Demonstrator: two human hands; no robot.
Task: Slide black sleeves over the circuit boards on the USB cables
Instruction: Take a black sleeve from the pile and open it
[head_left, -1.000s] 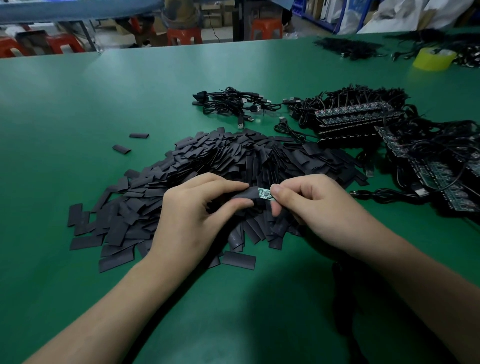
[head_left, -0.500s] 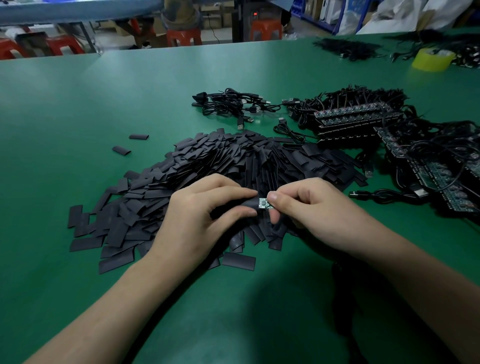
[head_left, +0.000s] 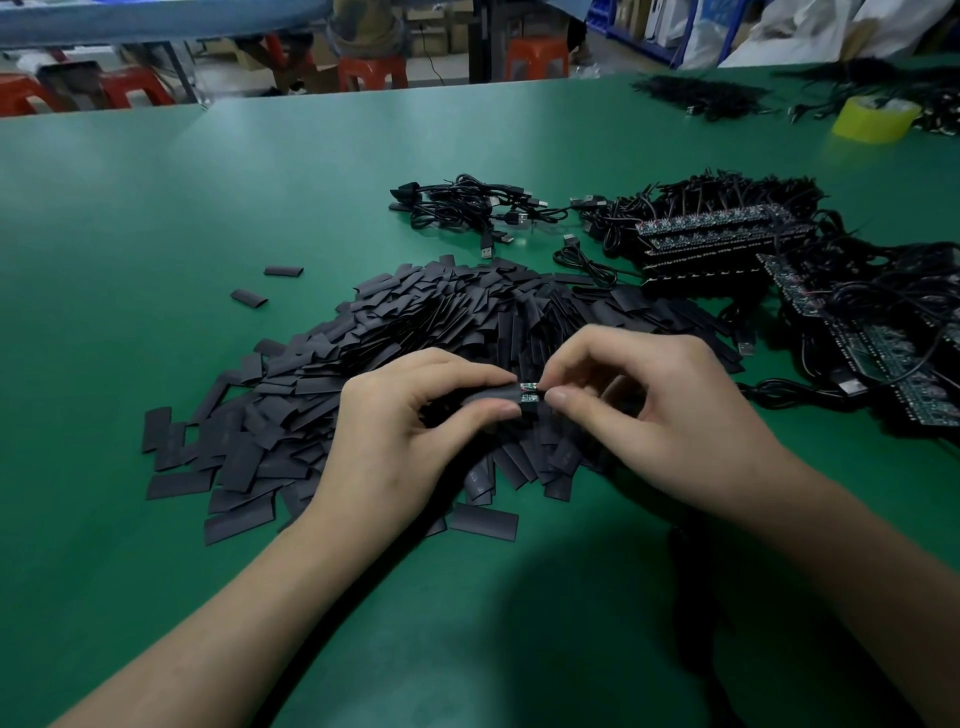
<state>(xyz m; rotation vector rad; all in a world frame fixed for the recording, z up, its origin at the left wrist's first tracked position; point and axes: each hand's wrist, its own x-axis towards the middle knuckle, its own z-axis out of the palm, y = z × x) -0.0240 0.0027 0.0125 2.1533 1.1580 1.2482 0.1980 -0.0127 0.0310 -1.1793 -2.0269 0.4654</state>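
Observation:
My left hand (head_left: 405, 441) pinches a black sleeve (head_left: 491, 396) between thumb and forefinger, just above a large heap of flat black sleeves (head_left: 395, 364). My right hand (head_left: 654, 415) pinches the end of a small green circuit board (head_left: 529, 392). Only a short bit of the board shows between the two hands; the rest is inside the sleeve. The board's cable is hidden by my right hand.
Rows of circuit boards with tangled black USB cables (head_left: 727, 234) lie at the right. A loose cable bundle (head_left: 467, 208) sits behind the heap. Two stray sleeves (head_left: 283, 271) lie to the left. A yellow tape roll (head_left: 875, 118) stands at the far right on the green table (head_left: 156, 208).
The sleeve has moved further over the board, so less of the green board shows. My two hands have drawn closer together.

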